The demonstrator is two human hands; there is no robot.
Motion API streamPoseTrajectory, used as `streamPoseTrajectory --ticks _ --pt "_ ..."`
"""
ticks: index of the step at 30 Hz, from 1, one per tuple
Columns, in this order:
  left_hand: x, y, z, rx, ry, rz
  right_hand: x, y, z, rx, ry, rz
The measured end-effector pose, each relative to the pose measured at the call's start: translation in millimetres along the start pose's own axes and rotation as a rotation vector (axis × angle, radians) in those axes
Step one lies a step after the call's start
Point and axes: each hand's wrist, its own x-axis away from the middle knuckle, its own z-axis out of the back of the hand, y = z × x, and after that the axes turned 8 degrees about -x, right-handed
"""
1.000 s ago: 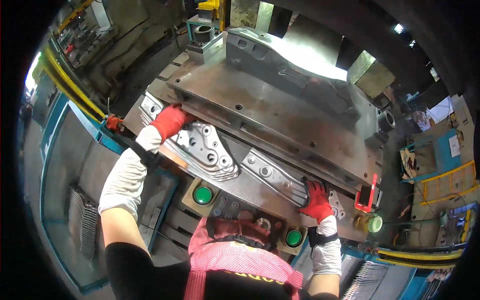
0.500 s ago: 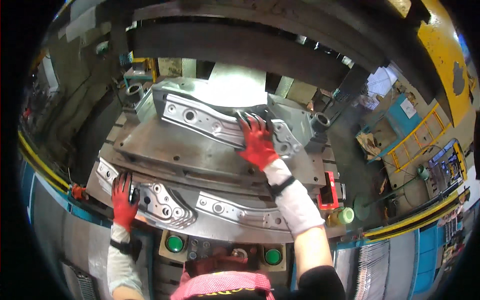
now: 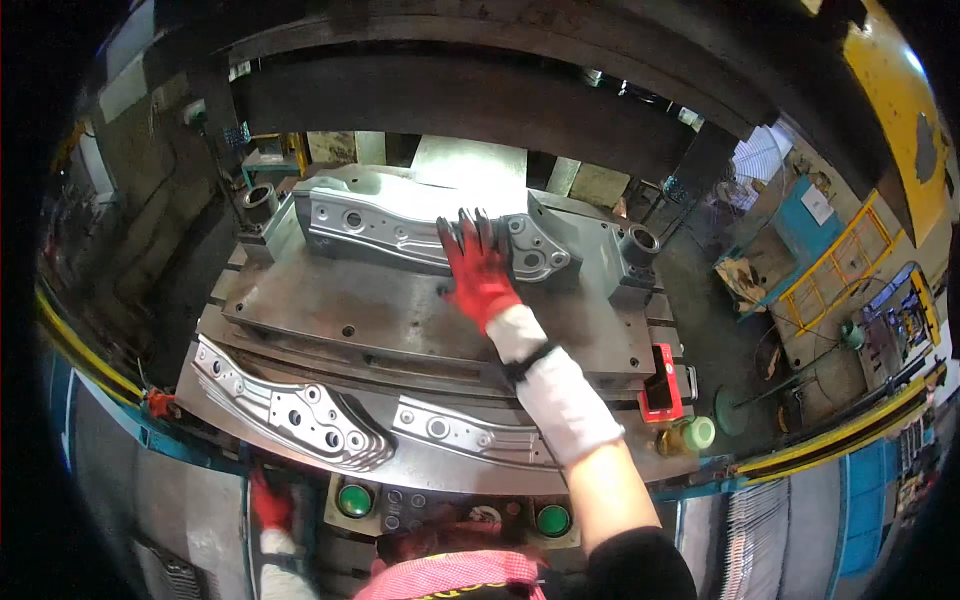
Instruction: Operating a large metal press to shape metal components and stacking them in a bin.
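A silvery stamped metal bracket [image 3: 355,222], long and curved with punched holes, lies seated on the steel die block [image 3: 400,310]. My right hand [image 3: 478,268], in a red glove with dark fingertips, rests on the middle of this bracket, its fingers spread flat. My left hand [image 3: 272,502], also red-gloved, hangs low at the left, below the near edge of the press bed; it is blurred and dark, so its fingers do not show clearly. Between that hand and the die sits a stack of brackets [image 3: 300,410]. Another bracket [image 3: 470,432] lies right of the stack.
Two green push buttons [image 3: 355,500] [image 3: 552,520] face me at the near edge. Right of the die stand a red box [image 3: 660,385] and a pale green-capped container [image 3: 697,433]. Guide posts [image 3: 262,203] flank the die, beneath a dark press beam [image 3: 480,100].
My left hand has left the stack and dropped toward me. The bracket under my right hand has shifted left and back, now sitting flush on the die; that hand moved left with it.
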Motion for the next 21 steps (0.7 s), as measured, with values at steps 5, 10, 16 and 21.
streamPoseTrajectory --ticks 5,10,16,21 --pt "29 -5 -65 0.143 -0.454 -0.042 145 -27 45 -0.287 -0.034 -0.185" --pt "16 -14 -124 0.635 -0.786 -0.167 369 -8 39 -0.093 0.359 -0.887" --pt "15 -16 -140 0.399 -0.672 -0.04 561 -33 -25 -0.449 0.161 -1.609" --pt "15 -17 -144 0.166 -0.635 0.062 570 -44 -67 -0.827 -0.153 -1.608"
